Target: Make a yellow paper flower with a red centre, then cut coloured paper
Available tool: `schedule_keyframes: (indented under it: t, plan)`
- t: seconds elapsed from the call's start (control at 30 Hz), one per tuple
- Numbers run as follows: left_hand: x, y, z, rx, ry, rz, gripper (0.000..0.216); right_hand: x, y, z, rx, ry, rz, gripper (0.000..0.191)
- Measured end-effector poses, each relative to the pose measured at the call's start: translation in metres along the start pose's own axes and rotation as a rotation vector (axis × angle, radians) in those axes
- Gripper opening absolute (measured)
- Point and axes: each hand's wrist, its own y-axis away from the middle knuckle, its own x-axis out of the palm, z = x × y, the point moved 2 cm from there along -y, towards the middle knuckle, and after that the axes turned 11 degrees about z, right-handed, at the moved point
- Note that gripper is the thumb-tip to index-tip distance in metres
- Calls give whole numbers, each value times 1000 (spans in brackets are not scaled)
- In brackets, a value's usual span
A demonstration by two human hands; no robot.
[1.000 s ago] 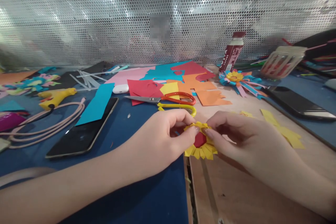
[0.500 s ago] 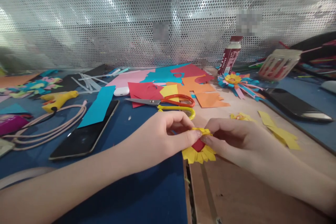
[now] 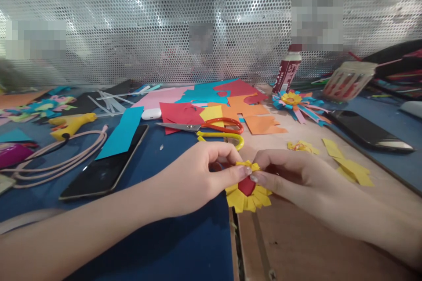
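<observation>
Between both hands is a paper flower [image 3: 249, 199] with yellow fringed petals and a red centre. My left hand [image 3: 211, 175] pinches its upper left edge, thumb on the front. My right hand [image 3: 290, 180] pinches the upper right edge the same way. The fingers behind the flower are partly hidden. Just beyond my left hand lie scissors [image 3: 193, 127] with one orange and one yellow handle. Yellow paper strips [image 3: 354, 169] and a small yellow paper piece [image 3: 302, 146] lie past my right hand.
Coloured paper sheets [image 3: 184, 116] spread across the middle. A phone [image 3: 99, 175] lies left under a blue strip, near a cable and a yellow glue gun [image 3: 70, 125]. Back right stand a coffee bottle [image 3: 288, 70] and a glass jar [image 3: 349, 81], with a dark phone [image 3: 369, 131] closer.
The flower has tipped to face me more, showing more of its red centre and lower petals. Both hands keep their pinch, with the thumbs shifted slightly.
</observation>
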Motion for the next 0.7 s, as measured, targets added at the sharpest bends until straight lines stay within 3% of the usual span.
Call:
schedule_keyframes:
  t: [0.33, 0.7]
  plan:
    - [-5, 1, -2, 66, -104, -149, 22, -2, -1, 0, 68, 43, 7, 29]
    - [-5, 1, -1, 27, -104, -142, 24, 3, 0, 2, 62, 77, -43, 27]
